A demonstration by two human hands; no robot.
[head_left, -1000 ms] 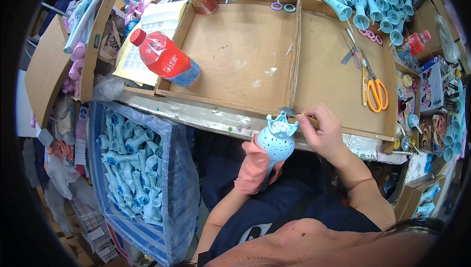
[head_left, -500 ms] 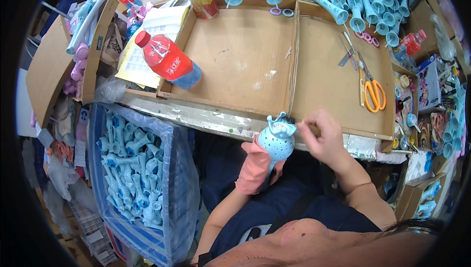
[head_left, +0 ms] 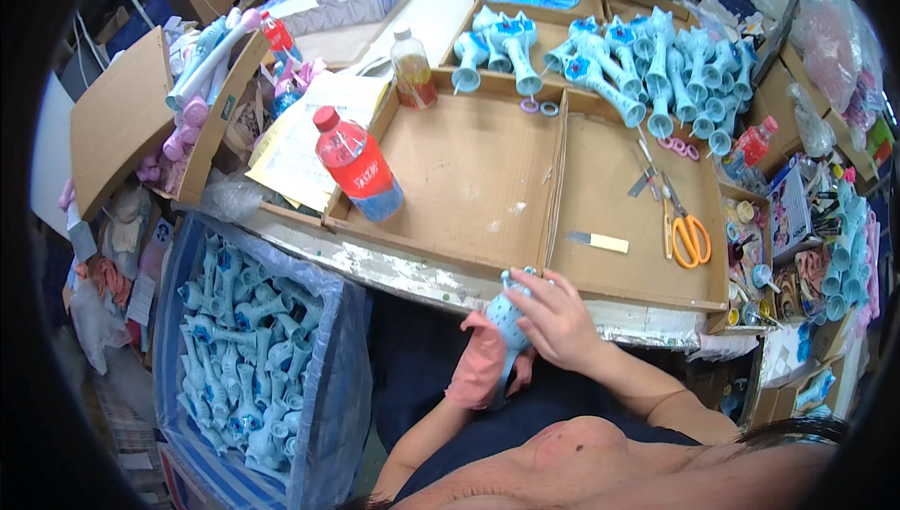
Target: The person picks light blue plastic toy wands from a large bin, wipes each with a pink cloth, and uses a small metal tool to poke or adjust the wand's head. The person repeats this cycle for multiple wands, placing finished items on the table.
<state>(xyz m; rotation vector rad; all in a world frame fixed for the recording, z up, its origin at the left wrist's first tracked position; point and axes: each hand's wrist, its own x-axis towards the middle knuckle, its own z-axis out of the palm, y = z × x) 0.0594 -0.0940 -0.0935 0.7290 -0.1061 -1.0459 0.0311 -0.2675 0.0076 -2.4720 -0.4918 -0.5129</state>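
Note:
My left hand (head_left: 475, 365), in a pink glove, is closed round the lower part of a light blue plastic piece (head_left: 507, 322). The piece has a round head dotted with small holes and a crown-like top, and stands roughly upright at the table's front edge. My bare right hand (head_left: 561, 321) curves over the right side and top of this head, fingers on its surface and covering part of it. A small tool (head_left: 598, 242) with a flat dark end and a pale handle, perhaps a brush, lies in the right cardboard tray (head_left: 609, 201).
Orange-handled scissors (head_left: 692, 233) and a slim cutter lie in the right tray. A red-labelled bottle (head_left: 359, 165) stands by the left tray (head_left: 459, 163). Several similar blue pieces (head_left: 647, 69) stand behind the trays; more fill a blue-striped bag (head_left: 328, 360) at lower left.
The small pale-handled tool has left my right hand and now lies in the right tray. My right hand has come down onto the blue piece's head. The view has shifted, showing more behind the trays.

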